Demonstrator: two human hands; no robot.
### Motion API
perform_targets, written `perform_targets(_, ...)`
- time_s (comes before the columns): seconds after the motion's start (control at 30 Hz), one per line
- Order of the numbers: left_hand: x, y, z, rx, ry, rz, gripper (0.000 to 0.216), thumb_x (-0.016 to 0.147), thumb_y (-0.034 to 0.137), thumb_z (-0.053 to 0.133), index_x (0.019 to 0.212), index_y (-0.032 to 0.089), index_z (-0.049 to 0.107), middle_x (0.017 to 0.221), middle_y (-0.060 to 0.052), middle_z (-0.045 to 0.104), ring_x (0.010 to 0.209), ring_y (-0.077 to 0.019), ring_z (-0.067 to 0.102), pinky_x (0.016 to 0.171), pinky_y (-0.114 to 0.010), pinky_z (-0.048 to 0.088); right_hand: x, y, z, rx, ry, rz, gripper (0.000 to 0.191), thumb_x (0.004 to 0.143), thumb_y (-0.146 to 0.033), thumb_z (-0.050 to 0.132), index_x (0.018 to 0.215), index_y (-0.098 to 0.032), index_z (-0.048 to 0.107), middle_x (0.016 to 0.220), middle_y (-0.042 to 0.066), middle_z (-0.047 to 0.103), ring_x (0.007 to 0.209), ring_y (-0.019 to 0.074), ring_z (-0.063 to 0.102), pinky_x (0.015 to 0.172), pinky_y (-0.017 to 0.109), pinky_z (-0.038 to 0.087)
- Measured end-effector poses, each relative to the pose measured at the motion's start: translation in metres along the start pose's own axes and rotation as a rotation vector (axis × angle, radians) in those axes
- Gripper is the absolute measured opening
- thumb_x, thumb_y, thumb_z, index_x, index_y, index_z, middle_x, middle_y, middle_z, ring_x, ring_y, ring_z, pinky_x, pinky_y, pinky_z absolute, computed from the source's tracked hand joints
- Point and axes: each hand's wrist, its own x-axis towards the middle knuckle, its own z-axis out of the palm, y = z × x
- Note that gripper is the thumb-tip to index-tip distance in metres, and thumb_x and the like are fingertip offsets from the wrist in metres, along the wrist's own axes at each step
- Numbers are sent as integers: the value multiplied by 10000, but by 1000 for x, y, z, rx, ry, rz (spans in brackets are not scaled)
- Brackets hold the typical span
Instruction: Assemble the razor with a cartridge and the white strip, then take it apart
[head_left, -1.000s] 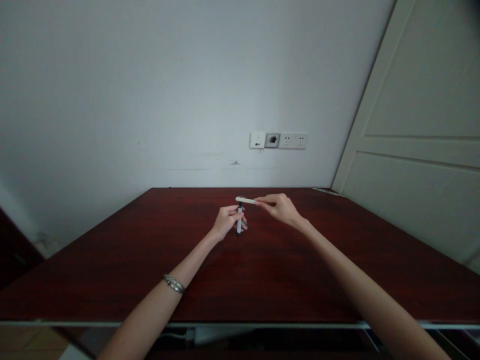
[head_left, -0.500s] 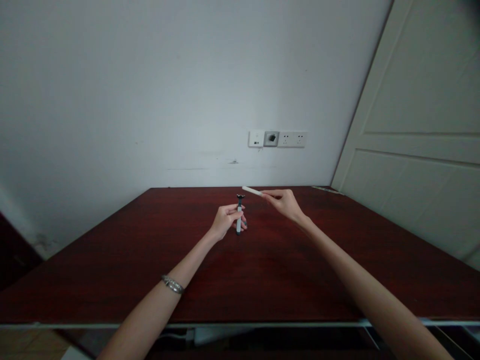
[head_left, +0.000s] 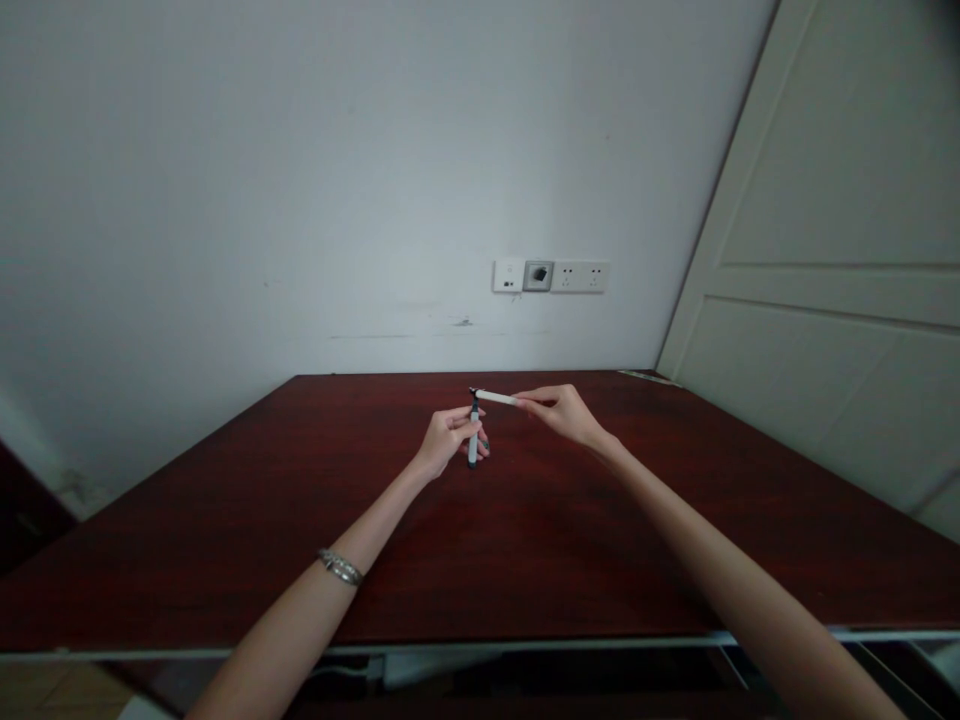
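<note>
Grey-and-black handled thing w/ a dark forked head (head_left: 472,443), razor-like tbh, is abt mid-frame, a bit below center, held near upright, head up. White stick (head_left: 496,398) is right by it, lying nearly level, w/ its left end at the dark head; can't tell from this angle if they're actually touching or just overlapping. L hand (head_left: 444,440) has the handle pinched btwn thumb and fingers, w/ some fingertips showing past it on the right. R hand (head_left: 559,410), just right of center, has thumb + fingers closed narrow on the stick's right end. Both are over a dark red-brown table (head_left: 570,550) that fills most of the lower half. Silver bracelet (head_left: 340,567) on the L forearm, lower left-ish. Thin pale strip (head_left: 649,378) on the table's far edge, right of center. Behind it all, a pale wall (head_left: 300,150) w/ scuff marks (head_left: 463,322) and, a bit above those to the right, a row of wall plates (head_left: 580,277), incl. sockets. Big pale panel (head_left: 847,200), prob. a door, leans across the upper right. Bit of tan floor (head_left: 60,690), bottom left corner.
</note>
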Motion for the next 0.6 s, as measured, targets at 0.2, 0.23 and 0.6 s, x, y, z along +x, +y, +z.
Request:
perform_targets(0.2, 1, 1, -4, -8, 24, -9, 340, 702, 260, 627, 985, 96, 533, 652, -39, 614, 512, -174, 624, 468, -293, 521, -1, 10, 10, -8, 230, 85, 409, 801, -456, 477, 982, -159, 693, 708, 47, 688, 602, 161, 587, 552, 239, 422)
perform_targets(0.23, 1, 1, -4, -6, 16, -14, 342, 703, 262, 626, 988, 96, 531, 655, -43, 617, 515, -177, 626, 455, -283, 513, -1, 12, 11, 2, 275, 103, 435, 802, -464, 467, 993, -141, 688, 669, 46, 674, 580, 158, 576, 539, 239, 419)
perform_targets(0.6, 2, -1, -3, 26, -9, -7, 352, 707, 281, 623, 990, 95, 528, 660, -52, 624, 528, -195, 636, 428, -263, 487, -5, 19, 20, 555, 167, 422, 226, 733, -322, 585, 822, -119, 629, 680, 37, 590, 539, 106, 552, 519, 265, 540)
